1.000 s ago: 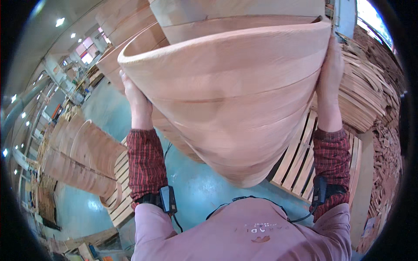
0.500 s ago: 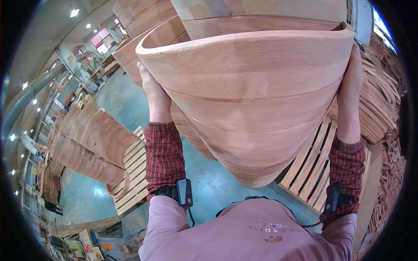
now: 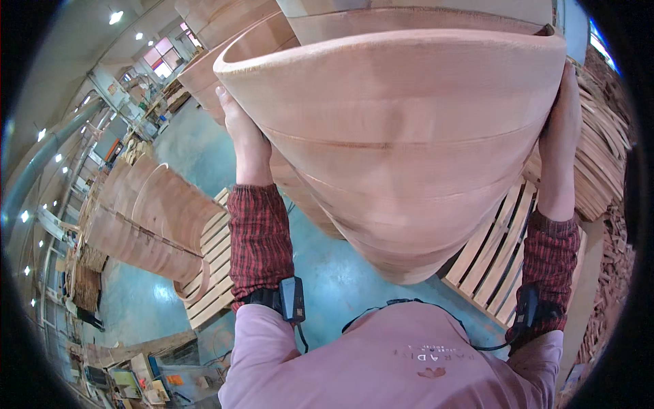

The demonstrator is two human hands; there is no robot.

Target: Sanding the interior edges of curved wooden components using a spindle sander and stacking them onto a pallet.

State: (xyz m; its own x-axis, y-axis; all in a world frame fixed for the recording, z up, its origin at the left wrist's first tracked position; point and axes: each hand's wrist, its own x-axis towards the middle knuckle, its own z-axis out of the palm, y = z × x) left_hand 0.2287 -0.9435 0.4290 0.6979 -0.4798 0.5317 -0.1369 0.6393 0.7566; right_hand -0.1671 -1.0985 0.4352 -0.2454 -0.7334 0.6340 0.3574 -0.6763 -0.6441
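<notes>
The big curved wooden shell fills the middle of my view, upright between my forearms, rim away from me and narrow end toward my chest. A slatted pallet shows below its right side. My right hand lies along the shell's right wall; my left hand bears on its left wall, thumb outstretched near the rim. Most fingers are hidden, so I can't tell how far they curl. Compared with a second ago, the shell sits farther right in my view.
</notes>
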